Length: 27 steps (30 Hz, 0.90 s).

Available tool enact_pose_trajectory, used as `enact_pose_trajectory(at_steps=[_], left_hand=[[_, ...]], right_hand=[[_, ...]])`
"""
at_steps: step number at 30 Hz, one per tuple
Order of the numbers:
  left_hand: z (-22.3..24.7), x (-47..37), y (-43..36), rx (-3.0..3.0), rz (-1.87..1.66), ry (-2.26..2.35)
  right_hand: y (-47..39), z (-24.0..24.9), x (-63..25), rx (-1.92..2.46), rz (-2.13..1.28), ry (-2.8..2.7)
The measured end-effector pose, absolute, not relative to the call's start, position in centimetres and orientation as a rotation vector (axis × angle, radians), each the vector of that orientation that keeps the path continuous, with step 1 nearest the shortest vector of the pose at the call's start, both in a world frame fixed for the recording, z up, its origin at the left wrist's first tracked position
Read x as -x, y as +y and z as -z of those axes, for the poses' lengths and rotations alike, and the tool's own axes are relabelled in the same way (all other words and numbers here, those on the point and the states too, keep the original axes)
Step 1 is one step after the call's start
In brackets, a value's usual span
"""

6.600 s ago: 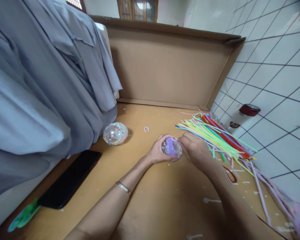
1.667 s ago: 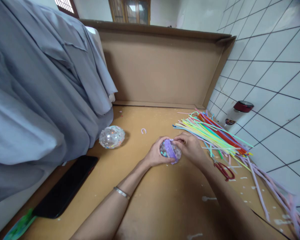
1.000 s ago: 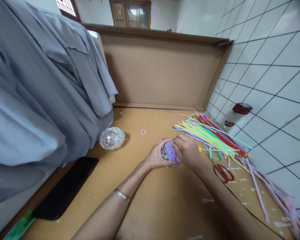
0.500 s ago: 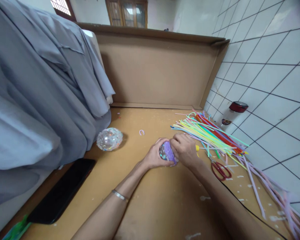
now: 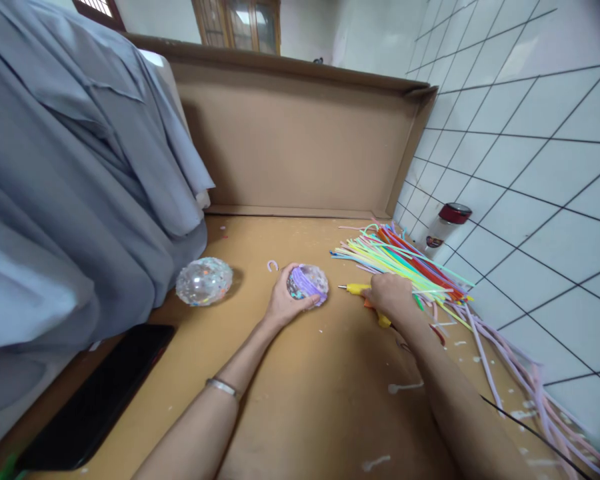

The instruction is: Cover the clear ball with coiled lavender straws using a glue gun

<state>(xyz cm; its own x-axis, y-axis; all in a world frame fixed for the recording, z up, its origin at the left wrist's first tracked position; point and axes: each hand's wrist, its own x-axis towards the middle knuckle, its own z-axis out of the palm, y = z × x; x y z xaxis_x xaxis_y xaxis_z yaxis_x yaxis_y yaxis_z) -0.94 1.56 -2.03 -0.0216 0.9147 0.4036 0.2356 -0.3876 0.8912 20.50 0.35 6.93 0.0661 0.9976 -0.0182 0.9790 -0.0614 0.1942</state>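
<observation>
My left hand [image 5: 283, 301] is wrapped round a clear ball [image 5: 314, 275] from its left side. Purple fuzzy strips, likely pipe cleaner, run in a band across the ball, with speckled bits beside it. To the right, my right hand [image 5: 391, 294] grips a yellow hot glue gun [image 5: 359, 289] from above. The gun's metal tip points left toward the ball, with a gap between them. A short curved pale pink piece [image 5: 273, 265] lies just beyond my left hand. Further left rests a second clear rounded shell [image 5: 204, 281] with a speckled rim.
Many coloured pipe cleaners [image 5: 395, 260] are heaped at the right, by a red-lidded jar [image 5: 447, 227] and the tiled wall. Red-handled scissors [image 5: 437, 335] are partly hidden by my right arm. A black phone [image 5: 100, 397] lies left, near grey cloth [image 5: 80, 187]. A cardboard panel [image 5: 290, 140] stands behind.
My right hand has left the ball, moved right and taken hold of the glue gun. My left hand still holds the ball, now turned so more of its clear side shows.
</observation>
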Motion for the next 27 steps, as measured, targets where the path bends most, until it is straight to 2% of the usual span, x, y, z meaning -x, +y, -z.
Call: enact_pose_trajectory(at_steps=[5,13,22,27], left_hand=[[2.2,1.1,1.8,-1.677,-1.463,1.247],[2.5,1.1,1.9,-1.706,-1.439,1.253],[2.0,0.9,1.4,-1.635,-1.380,1.123],[1.8,0.0,0.6,-1.684,-1.282,0.987]], right_hand=[[1.1,-4.8,-21.9,-2.072,-0.045,1.987],[1.5,-3.7,-21.7,-2.274,-0.020,1.900],[-1.1,-8.8,-20.8,-2.429,-0.430,2.057],[-1.9,-10.5,-20.5,-2.457,-0.524,2.168]])
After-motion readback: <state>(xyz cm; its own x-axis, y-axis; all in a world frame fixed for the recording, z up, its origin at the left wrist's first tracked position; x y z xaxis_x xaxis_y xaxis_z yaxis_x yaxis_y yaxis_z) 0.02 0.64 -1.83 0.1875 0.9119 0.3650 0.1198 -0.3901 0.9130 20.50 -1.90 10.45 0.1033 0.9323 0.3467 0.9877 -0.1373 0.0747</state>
